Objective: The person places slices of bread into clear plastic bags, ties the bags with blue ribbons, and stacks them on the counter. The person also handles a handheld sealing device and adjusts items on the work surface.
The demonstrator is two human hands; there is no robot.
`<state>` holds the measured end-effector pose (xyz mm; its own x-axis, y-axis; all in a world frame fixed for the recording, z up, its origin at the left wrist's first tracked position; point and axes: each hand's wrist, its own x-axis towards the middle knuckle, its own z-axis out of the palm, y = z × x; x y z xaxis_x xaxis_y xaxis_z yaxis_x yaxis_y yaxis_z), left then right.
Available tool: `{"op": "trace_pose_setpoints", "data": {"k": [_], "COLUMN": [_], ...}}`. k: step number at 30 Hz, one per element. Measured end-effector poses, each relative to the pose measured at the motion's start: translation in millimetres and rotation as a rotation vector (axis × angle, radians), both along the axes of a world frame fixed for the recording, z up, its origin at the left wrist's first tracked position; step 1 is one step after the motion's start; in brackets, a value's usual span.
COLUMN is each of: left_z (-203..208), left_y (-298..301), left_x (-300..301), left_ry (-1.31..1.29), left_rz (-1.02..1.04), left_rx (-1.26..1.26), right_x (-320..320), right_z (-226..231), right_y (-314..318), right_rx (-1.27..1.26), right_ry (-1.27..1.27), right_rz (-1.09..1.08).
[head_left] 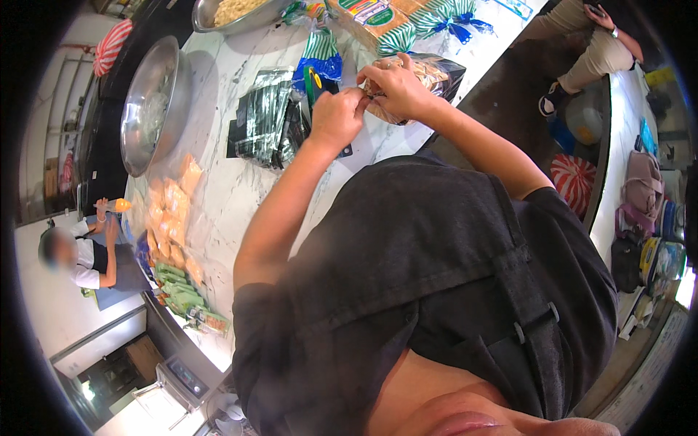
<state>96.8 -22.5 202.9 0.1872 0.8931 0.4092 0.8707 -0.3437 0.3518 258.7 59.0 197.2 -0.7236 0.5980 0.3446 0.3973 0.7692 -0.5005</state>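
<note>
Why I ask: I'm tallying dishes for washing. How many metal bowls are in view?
2: a large bowl on the left side of the table, and a second bowl, partly cut off, at the top. Others may be hidden.

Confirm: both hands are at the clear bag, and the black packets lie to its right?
No: the head view shows the black packets lying to the left of the clear bag. The left hand and right hand are at it.
</note>
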Motion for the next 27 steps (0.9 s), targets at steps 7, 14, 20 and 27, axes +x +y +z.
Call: {"op": "trace_pose_setpoints", "data": {"k": [7, 14, 20, 27], "left_z": [-41.3, -44.3, -15.7, 1.2], "left_y": [-20.0, -61.3, -71.4, -67.0], "left_x": [19.8, -17.3, -44.1, -88.3], "left_ry": [-1.552, -1.752, -0.400, -0.104], "left_rz": [0.435, 0.155, 0.259, 0.352], "left_rx": [-0.787, -1.140, -0.533, -0.354], "right_x": [9.4, 5.0, -35.4, -84.4], "right_z": [-16.5, -27.0, -16.2, -15.7], "right_y": [-25.1, -41.7, -43.6, -47.6], "right_rx": [0.243, 0.367, 0.203, 0.300], "right_ry": [0.143, 0.032, -0.176, -0.352], "right_rz": [0.089, 0.229, 0.258, 0.188]}}
